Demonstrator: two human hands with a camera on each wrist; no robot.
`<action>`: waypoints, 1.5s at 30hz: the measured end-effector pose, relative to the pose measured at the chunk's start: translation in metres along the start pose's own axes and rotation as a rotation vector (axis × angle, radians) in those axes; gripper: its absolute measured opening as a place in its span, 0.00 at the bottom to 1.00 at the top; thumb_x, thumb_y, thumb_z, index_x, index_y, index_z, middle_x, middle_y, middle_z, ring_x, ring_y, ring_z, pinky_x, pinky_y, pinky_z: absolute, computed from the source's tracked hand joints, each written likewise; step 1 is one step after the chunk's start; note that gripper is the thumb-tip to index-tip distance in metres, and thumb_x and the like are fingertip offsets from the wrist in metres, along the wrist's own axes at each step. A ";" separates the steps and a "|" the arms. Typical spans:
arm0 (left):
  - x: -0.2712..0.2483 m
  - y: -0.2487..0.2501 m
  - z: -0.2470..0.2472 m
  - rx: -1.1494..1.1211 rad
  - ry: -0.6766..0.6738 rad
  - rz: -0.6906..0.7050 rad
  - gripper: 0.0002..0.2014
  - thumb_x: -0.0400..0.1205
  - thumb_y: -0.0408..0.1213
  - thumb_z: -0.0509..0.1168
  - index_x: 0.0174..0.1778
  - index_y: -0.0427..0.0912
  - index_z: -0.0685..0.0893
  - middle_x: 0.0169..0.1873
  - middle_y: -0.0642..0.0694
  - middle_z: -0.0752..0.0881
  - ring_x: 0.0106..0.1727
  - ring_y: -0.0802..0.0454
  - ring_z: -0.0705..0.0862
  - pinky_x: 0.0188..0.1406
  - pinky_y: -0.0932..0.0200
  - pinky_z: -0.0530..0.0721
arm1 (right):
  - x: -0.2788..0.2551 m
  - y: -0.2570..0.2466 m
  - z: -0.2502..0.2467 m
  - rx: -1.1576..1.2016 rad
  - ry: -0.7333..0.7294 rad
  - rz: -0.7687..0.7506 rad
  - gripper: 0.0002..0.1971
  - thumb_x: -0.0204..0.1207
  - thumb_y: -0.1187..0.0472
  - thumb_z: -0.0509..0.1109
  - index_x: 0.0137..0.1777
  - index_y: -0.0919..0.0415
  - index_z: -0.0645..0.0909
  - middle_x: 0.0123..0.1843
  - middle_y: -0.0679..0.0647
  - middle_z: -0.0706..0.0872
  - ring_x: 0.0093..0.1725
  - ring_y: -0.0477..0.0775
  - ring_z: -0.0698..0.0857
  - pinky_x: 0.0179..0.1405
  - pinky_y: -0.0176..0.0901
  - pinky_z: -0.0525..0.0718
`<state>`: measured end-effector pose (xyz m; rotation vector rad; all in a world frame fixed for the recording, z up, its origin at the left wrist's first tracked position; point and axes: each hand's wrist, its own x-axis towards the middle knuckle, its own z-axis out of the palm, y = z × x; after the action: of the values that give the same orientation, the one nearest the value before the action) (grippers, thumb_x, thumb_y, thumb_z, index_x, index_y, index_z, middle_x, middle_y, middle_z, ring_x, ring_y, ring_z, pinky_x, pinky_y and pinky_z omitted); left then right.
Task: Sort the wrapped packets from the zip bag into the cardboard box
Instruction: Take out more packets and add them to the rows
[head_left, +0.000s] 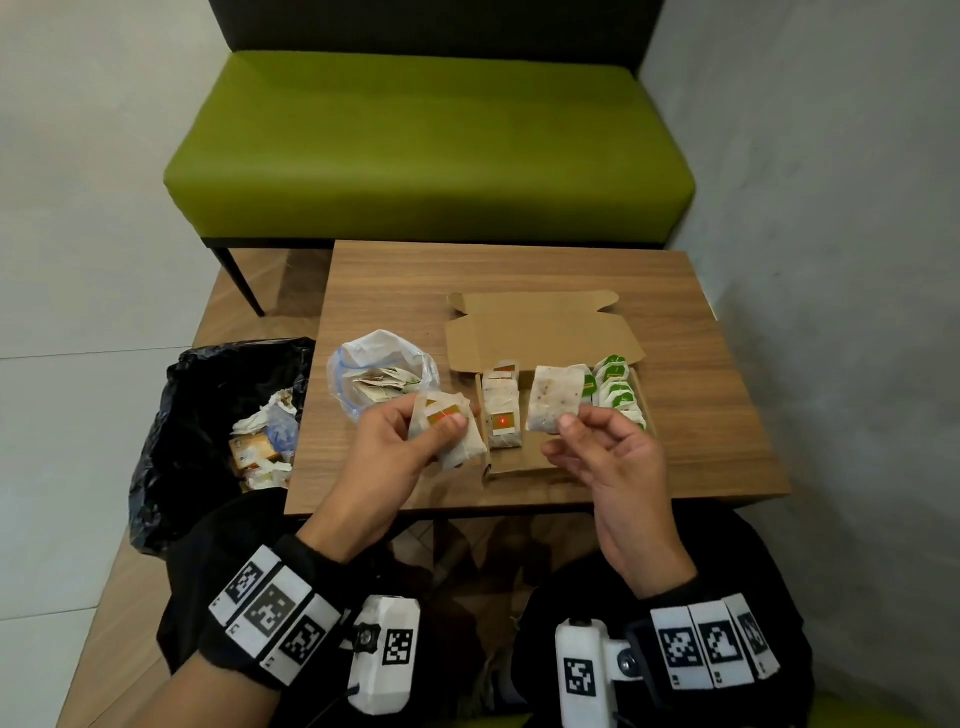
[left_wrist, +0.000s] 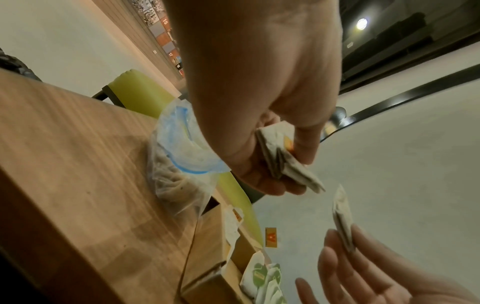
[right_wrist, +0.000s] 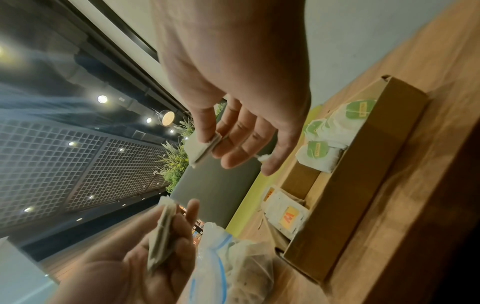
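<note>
Cardboard box (head_left: 540, 332) lies open near the table's (head_left: 727, 415) middle, its lid flat toward the far edge. Green-tagged packets (head_left: 615, 387) fill its right end and orange-tagged packets (head_left: 503, 410) its left; hands hide the near wall. Left hand (head_left: 400, 457) pinches a small stack of packets (head_left: 447, 426) between thumb and fingers; their count cannot be told. Right hand (head_left: 608, 457) pinches one plain packet (head_left: 555, 397) by its corner. Zip bag (head_left: 382, 374), mouth open, sits just left of the box; its contents are blurred.
</note>
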<state>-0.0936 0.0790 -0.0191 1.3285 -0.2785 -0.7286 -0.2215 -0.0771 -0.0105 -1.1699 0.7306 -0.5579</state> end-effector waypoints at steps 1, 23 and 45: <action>-0.001 0.003 0.001 -0.007 -0.031 -0.006 0.13 0.78 0.33 0.70 0.57 0.34 0.88 0.52 0.42 0.92 0.50 0.51 0.91 0.44 0.58 0.88 | 0.000 0.001 0.001 -0.007 -0.002 -0.005 0.06 0.73 0.65 0.76 0.49 0.64 0.85 0.42 0.60 0.92 0.39 0.57 0.89 0.49 0.50 0.90; -0.009 0.035 0.011 -0.181 -0.206 -0.026 0.08 0.76 0.27 0.67 0.46 0.30 0.91 0.40 0.37 0.91 0.39 0.49 0.90 0.35 0.61 0.87 | -0.003 0.023 0.019 -0.435 -0.505 -0.084 0.18 0.77 0.66 0.76 0.62 0.47 0.85 0.59 0.44 0.91 0.62 0.44 0.87 0.60 0.37 0.84; -0.017 0.011 0.012 0.270 -0.137 0.015 0.04 0.81 0.27 0.70 0.43 0.36 0.90 0.32 0.48 0.92 0.33 0.60 0.87 0.32 0.69 0.81 | -0.009 0.012 0.016 -0.097 -0.144 -0.082 0.05 0.64 0.59 0.80 0.40 0.58 0.92 0.43 0.62 0.92 0.40 0.59 0.89 0.39 0.50 0.90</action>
<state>-0.1098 0.0808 -0.0022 1.5311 -0.5098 -0.7907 -0.2145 -0.0573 -0.0162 -1.3209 0.5940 -0.5049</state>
